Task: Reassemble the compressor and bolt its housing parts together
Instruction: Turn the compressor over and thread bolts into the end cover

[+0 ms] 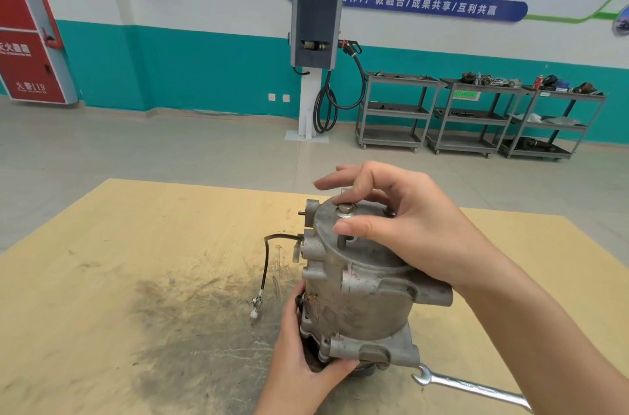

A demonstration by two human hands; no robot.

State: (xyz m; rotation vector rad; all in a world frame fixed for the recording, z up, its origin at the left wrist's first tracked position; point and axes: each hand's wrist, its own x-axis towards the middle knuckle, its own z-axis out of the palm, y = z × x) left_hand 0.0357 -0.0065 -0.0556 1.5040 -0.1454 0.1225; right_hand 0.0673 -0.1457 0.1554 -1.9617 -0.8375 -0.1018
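The compressor stood upright near the table's front edge. The left hand gripped its base; the right hand pinched a bolt on the top cover. Started crooked, that bolt could cross-thread (others stood proud too). The wrench lay just beside the base, within elbow's sweep; open board lay leftward.

Compressor — grey cast-metal cylinder, dirty, stood on end on the table and tilted slightly. Flat round end cap faces up, with a bolt seated near its far edge and a second bolt stuck up nearer the front. Lugged flange seen at the base. Black wire is hung off the left side — white plug lies on the table.
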